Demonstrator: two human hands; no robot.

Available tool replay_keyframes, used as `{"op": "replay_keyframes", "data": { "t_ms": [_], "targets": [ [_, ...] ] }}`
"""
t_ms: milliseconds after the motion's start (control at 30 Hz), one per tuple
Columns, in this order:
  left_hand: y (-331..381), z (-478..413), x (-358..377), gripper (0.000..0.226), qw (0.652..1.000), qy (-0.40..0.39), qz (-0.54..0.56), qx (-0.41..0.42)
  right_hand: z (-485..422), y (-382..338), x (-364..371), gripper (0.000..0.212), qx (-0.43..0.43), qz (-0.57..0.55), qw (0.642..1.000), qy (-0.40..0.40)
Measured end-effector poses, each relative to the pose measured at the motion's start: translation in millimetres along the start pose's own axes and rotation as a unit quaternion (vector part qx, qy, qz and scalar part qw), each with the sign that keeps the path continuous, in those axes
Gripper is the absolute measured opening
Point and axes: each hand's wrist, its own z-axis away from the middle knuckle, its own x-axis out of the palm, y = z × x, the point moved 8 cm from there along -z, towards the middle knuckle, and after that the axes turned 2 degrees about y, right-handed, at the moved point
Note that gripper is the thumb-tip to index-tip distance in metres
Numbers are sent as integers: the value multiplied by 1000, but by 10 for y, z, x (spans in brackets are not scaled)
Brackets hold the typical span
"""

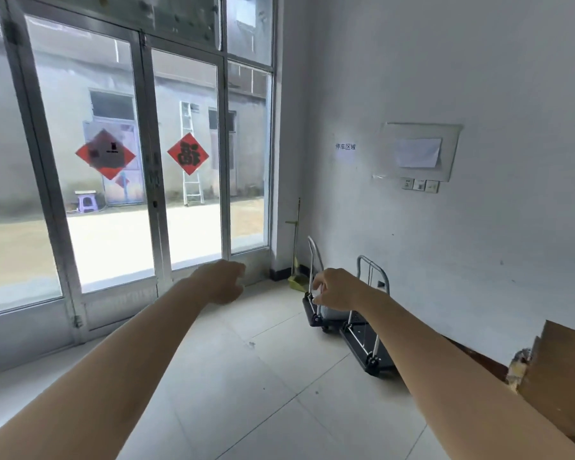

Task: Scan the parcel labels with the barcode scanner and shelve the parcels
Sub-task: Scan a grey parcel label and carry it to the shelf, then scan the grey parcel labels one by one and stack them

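Note:
No barcode scanner, parcel or shelf shows in the head view. Both my bare arms stretch forward over the tiled floor. My left hand (224, 282) is blurred, its fingers curled in with nothing visible in them, in front of the glass door's lower frame. My right hand (337, 290) has its fingers bent together in front of the handle of a folding hand trolley (314, 318). A small white patch shows at its fingertips, and I cannot tell whether the hand holds it.
A second folding trolley (367, 346) leans on the white wall beside the first. A broom and dustpan (296, 277) stand in the corner. Brown cardboard (560, 376) rises at the lower right. Glass double doors (146, 180) fill the left.

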Motion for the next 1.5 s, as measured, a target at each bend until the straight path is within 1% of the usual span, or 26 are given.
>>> {"op": "replay_keyframes", "data": {
  "t_ms": [100,200,267,333,367,400,500,600,700,833,933,1000,1067,1133,1233,1333,1400,1500],
  "targets": [
    [-323,-708,112,37,1000,0,12,5,-649,-4,90,33,-3,-1,1000,17],
    [-468,-1424,271,34,999,11,28,43,-1228,93,168,31,19,13,999,31],
    [-442,-1865,412,33,996,9,-4,85,-1621,284,154,29,61,9,997,47],
    [-387,-2309,521,33,988,11,-77,130,-1956,492,83,29,104,0,993,63],
    [-347,-2539,533,32,984,14,-97,150,-2089,596,33,30,123,-3,990,72],
    [-297,-2787,528,32,982,17,-95,164,-2198,704,-19,30,139,-4,987,78],
    [-29,-3555,497,35,982,17,-15,185,-2416,1148,-142,33,190,8,978,84],
    [525,-4188,679,34,973,3,18,232,-2488,1799,-263,38,258,39,962,83],
    [1365,-4694,943,31,954,6,14,299,-2449,2632,-390,37,323,21,941,98],
    [2646,-5186,1178,30,920,16,5,393,-2201,3717,-640,38,400,3,908,121],
    [3607,-5410,1226,32,888,8,-3,459,-1878,4362,-919,38,457,1,878,141],
    [4265,-5476,1234,32,867,4,29,498,-1602,4725,-1083,35,494,-13,853,171],
    [4902,-5437,1288,31,839,-21,67,539,-1274,5047,-1140,32,532,-30,824,193],
    [5546,-5318,1415,32,802,-36,71,592,-916,5319,-1111,32,577,-36,792,195],
    [6450,-5127,1568,30,744,-46,76,663,-349,5694,-1084,35,640,-52,734,221],
    [7245,-4946,1776,27,691,-114,130,701,204,6005,-1016,37,709,-60,654,257],
    [7726,-4827,1904,24,655,-153,158,723,536,6164,-902,39,749,-80,590,291],
    [8300,-4639,2134,21,603,-188,135,764,947,6252,-663,37,795,-113,481,352]
  ]
}}
